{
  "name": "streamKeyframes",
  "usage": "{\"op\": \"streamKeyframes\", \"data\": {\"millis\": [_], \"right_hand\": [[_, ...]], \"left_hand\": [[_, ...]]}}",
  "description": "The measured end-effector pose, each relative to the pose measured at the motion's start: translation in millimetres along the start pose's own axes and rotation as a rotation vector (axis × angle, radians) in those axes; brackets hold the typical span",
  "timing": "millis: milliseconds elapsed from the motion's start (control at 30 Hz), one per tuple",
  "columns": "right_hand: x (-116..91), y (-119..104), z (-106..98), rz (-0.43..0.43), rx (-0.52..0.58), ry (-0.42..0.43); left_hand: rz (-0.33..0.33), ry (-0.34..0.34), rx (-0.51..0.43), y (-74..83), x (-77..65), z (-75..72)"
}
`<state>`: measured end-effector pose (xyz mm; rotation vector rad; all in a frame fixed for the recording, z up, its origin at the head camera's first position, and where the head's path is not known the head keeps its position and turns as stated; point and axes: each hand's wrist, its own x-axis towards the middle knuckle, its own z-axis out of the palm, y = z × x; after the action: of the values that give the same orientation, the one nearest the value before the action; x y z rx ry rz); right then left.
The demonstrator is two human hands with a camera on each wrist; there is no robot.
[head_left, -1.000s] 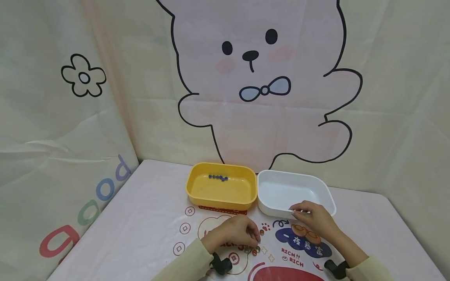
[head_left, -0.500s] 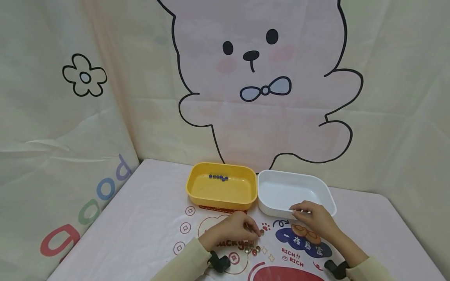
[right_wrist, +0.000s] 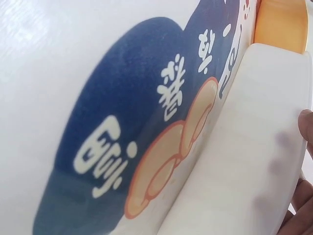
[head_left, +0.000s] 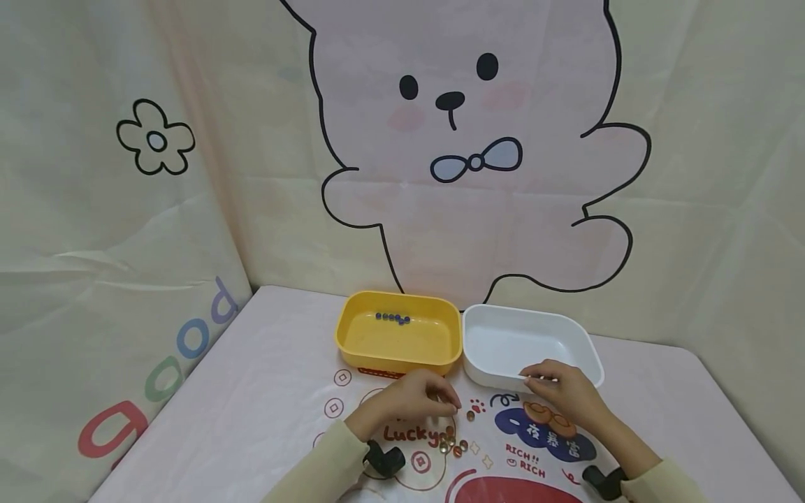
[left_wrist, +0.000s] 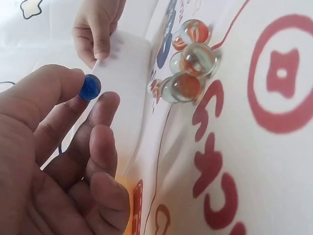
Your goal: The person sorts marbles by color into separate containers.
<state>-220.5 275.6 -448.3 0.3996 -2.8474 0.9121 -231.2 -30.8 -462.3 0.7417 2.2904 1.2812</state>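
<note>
My left hand [head_left: 415, 399] is above the table, just in front of the yellow tray [head_left: 402, 344]. In the left wrist view its thumb and a finger pinch a blue marble [left_wrist: 90, 87]; the other fingers curl loosely below. Several clear marbles with orange and white swirls [left_wrist: 197, 59] lie on the printed cloth under that hand, one of them [head_left: 470, 416] apart from the rest. My right hand [head_left: 569, 392] grips the front rim of the white tray [head_left: 516, 342], fingers inside and thumb outside. In the right wrist view only fingers [right_wrist: 307, 125] show at the tray edge.
Inside the yellow tray, small blue marbles [head_left: 391, 318] sit in a short row near the back. Both trays stand side by side by the bear-printed backdrop [head_left: 478, 230]. A printed tablecloth [head_left: 270, 391] covers the table.
My left hand has risen off the group of clear marbles and moved away toward the yellow tray, uncovering them. The right hand stays on the white tray's rim.
</note>
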Motion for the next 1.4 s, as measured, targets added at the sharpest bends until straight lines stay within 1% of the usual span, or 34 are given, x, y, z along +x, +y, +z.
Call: {"op": "streamKeyframes", "data": {"millis": [100, 233, 333, 433, 667, 767, 933, 1033, 1167, 1300, 1400], "right_hand": [[0, 0, 0, 0.0, 0.003, -0.001], [0, 0, -1, -0.005, 0.004, 0.001], [0, 0, 0, -0.005, 0.004, 0.001], [0, 0, 0, -0.001, 0.002, 0.001], [0, 0, 0, -0.009, -0.005, 0.004], [-1, -1, -1, -0.012, 0.0, 0.004], [-1, -2, -2, -0.002, 0.006, -0.002], [-1, -2, -2, 0.001, 0.003, -0.001], [-1, -1, -1, -0.004, 0.005, -0.001], [-1, 0, -1, -0.008, 0.015, -0.004], [0, 1, -1, -0.009, 0.017, 0.0]], "left_hand": [[0.037, -0.003, -0.002, -2.7, 1.0, -3.5], [0.075, 0.006, -0.042, -0.9, -0.3, -9.2], [0.092, 0.031, -0.073, 1.5, -1.7, -13.8], [0.106, 0.064, -0.075, 3.6, -2.2, -18.4], [0.132, 0.129, -0.001, 8.6, 0.1, -31.2], [0.141, 0.152, 0.015, 9.6, 1.2, -37.7], [0.151, 0.198, 0.051, 8.9, 3.0, -48.4], [0.141, 0.229, 0.069, 8.3, 3.9, -54.1], [0.12, 0.265, 0.088, 4.3, 5.7, -61.6], [0.124, 0.3, 0.12, -3.4, 9.3, -70.2], [0.115, 0.325, 0.12, -8.9, 12.4, -77.0]]}}
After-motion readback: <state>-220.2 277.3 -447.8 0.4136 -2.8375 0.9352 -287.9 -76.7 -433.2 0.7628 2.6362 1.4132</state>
